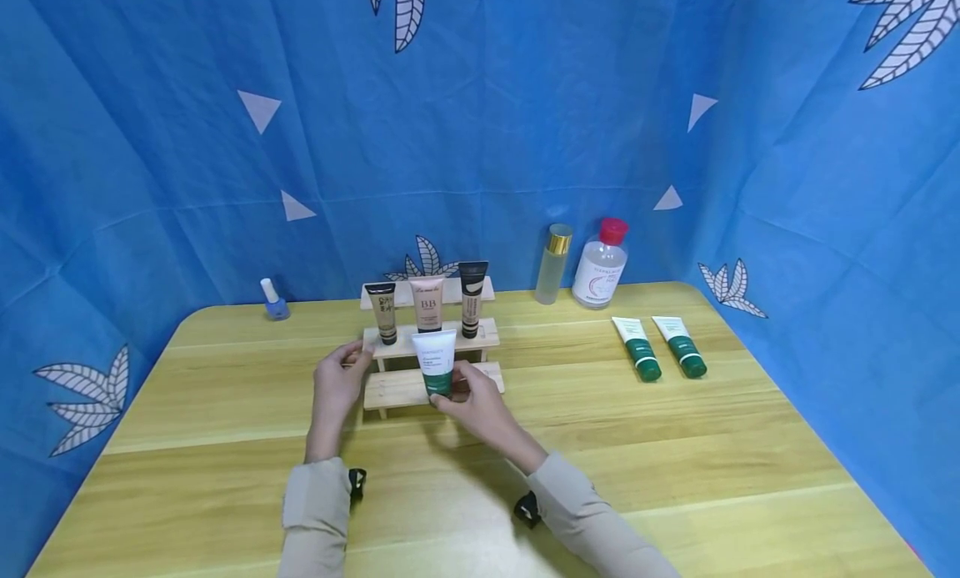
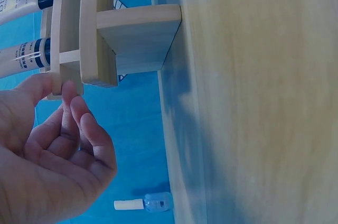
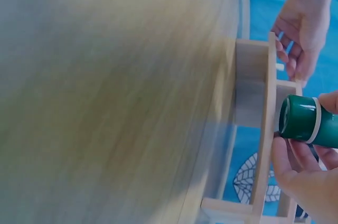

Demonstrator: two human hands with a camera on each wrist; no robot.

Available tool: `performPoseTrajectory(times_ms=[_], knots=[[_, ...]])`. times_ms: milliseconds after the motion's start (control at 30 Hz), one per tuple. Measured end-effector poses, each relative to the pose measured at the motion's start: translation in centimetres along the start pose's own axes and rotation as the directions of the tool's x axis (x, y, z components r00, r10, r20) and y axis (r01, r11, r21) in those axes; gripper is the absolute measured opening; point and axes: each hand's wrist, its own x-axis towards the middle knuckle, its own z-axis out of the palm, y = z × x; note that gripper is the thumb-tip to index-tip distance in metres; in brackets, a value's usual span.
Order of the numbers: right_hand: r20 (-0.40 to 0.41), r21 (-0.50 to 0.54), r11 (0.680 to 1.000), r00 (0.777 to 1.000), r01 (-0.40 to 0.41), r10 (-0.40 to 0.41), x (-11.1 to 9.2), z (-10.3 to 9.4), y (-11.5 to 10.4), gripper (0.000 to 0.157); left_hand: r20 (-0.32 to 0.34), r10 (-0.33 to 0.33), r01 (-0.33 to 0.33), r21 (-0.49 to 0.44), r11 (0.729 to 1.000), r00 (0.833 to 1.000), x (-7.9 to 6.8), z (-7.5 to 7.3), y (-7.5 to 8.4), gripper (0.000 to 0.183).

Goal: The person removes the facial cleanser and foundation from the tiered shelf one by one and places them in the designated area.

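Note:
My right hand (image 1: 480, 401) grips a white-and-green squeeze tube (image 1: 434, 357) by its green cap end, upright over the lowest step of a small wooden tiered rack (image 1: 393, 388). In the right wrist view the green cap (image 3: 299, 118) is close above the rack's plank, with fingers around it. My left hand (image 1: 338, 386) pinches the left end of the rack's middle step between thumb and fingertips, as the left wrist view shows. On that middle step stand a black-and-gold tube (image 1: 385, 314), a pink BB cream tube (image 1: 428, 304) and a black-topped tube (image 1: 472, 299).
Two more white-and-green tubes (image 1: 637, 349) lie on the table (image 1: 675, 444) at right. Behind them stand a gold-capped bottle (image 1: 551, 265) and a red-capped bottle (image 1: 598, 267). A small blue nail polish bottle (image 1: 275, 301) is at back left. Blue cloth (image 1: 480, 144) hangs behind the table.

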Motion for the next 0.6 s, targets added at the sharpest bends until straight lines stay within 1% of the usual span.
performPoseTrajectory(times_ms=[300, 433, 600], knots=[[-0.026, 0.008, 0.998, 0.998, -0.066, 0.066, -1.1, -1.5, -0.1, 0.038, -0.005, -0.001, 0.001, -0.007, 1.0, 1.0, -0.3, 0.0, 0.2, 0.045], [-0.031, 0.009, 0.997, 0.997, -0.076, 0.076, -1.5, -2.1, 0.1, 0.039, -0.011, -0.001, 0.001, -0.003, 1.0, 1.0, -0.3, -0.1, 0.3, 0.045], [-0.054, 0.016, 0.996, 0.995, -0.088, 0.088, -1.9, -2.8, 0.4, 0.036, -0.01, 0.005, -0.005, -0.007, 1.0, 1.0, -0.3, -0.1, 0.3, 0.044]])
